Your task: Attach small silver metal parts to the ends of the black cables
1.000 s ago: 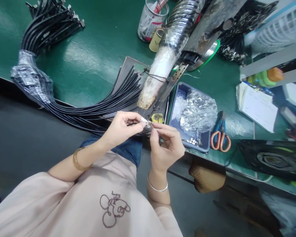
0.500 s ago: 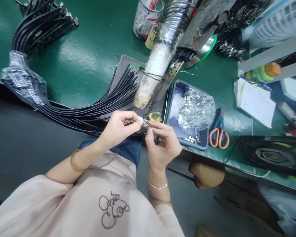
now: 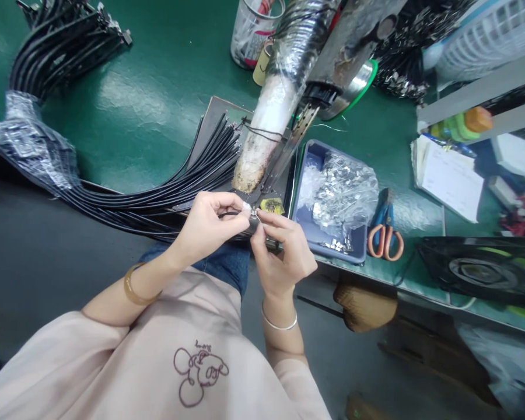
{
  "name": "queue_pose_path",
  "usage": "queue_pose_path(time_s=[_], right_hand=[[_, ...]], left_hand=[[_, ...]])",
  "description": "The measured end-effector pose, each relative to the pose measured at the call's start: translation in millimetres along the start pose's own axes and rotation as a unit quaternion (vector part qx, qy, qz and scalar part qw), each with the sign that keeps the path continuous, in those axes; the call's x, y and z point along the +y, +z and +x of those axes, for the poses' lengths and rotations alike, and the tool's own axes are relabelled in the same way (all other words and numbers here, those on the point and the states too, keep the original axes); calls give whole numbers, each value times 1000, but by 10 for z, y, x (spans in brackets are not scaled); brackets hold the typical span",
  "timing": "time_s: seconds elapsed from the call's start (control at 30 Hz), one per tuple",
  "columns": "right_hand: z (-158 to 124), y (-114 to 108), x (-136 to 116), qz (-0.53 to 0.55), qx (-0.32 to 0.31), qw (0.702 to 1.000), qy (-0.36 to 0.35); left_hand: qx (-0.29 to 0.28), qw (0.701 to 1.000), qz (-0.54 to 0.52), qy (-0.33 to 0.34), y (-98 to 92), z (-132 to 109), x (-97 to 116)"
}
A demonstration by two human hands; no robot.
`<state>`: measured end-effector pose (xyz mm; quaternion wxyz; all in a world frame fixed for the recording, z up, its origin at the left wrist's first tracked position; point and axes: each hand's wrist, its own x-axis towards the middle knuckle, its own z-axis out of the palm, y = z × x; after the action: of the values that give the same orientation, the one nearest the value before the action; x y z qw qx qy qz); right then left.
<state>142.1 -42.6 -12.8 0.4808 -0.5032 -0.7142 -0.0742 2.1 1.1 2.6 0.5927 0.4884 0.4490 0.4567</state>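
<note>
My left hand pinches the end of a black cable between thumb and fingertips. A small shiny metal piece shows at that end, where the fingertips of both hands meet. My right hand is closed at its fingertips on this metal piece, its detail too small to make out. Behind my left hand a bundle of black cables lies along the table edge, ends fanned on a grey board. Just beyond the hands, a soldering iron points down beside a white, wrapped tube with a browned mouth.
Right of my hands stands a blue tray with a plastic bag of small metal parts. Orange-handled cutters lie beside it. Farther off are a solder spool, a clear canister, a notepad and a black fan-like device.
The whole view has shifted slightly. Both hands stay together at the cable end, and the right fingertips have moved a little around the metal piece.
</note>
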Motion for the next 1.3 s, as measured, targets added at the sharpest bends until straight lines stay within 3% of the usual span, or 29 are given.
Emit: queue_pose_path(time_s=[0.8, 1.17, 1.3], right_hand=[[50, -1, -8, -3, -22, 1000, 8], [90, -1, -49, -19, -5, 1000, 22], [82, -15, -61, -28, -15, 999, 14]], left_hand=[[7, 1000, -23, -20, 31, 25, 49], [7, 999, 22, 44, 49, -26, 46], [-2, 999, 16, 34, 35, -20, 63]])
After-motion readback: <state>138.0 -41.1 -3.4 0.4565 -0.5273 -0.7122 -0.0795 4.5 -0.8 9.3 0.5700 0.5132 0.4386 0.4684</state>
